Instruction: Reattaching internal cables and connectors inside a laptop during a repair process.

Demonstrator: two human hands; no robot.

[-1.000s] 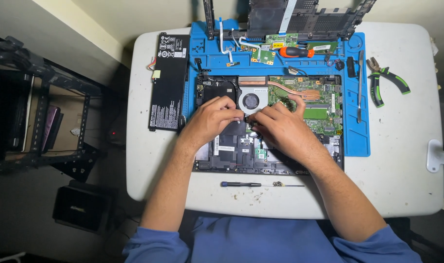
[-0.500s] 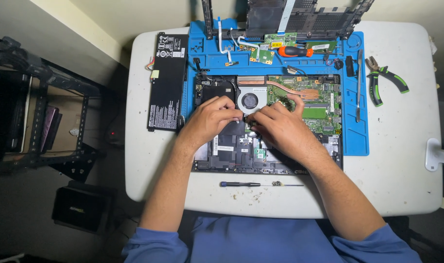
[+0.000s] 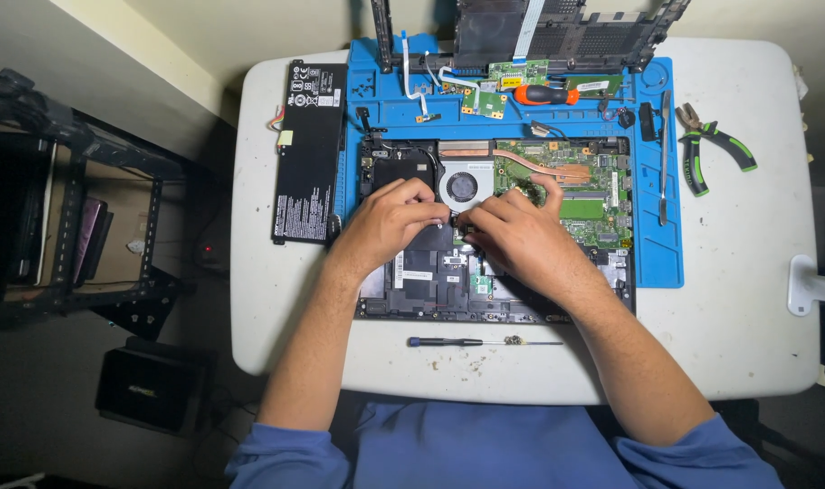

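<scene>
Nearest, we note a slim black-handled screwdriver (image 3: 471, 342) on the white table (image 3: 747, 299). Beyond, our left hand (image 3: 390, 217) and right hand (image 3: 512, 237) pinch a small part, unidentifiable, inside the opened black laptop base (image 3: 494, 226) beside its round cooling fan (image 3: 464, 186).

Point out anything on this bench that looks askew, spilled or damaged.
Small specks of debris are scattered on the white table near the thin screwdriver. The removed battery overhangs the blue mat. Both hands meet over the opened laptop; nothing there looks broken.
</scene>
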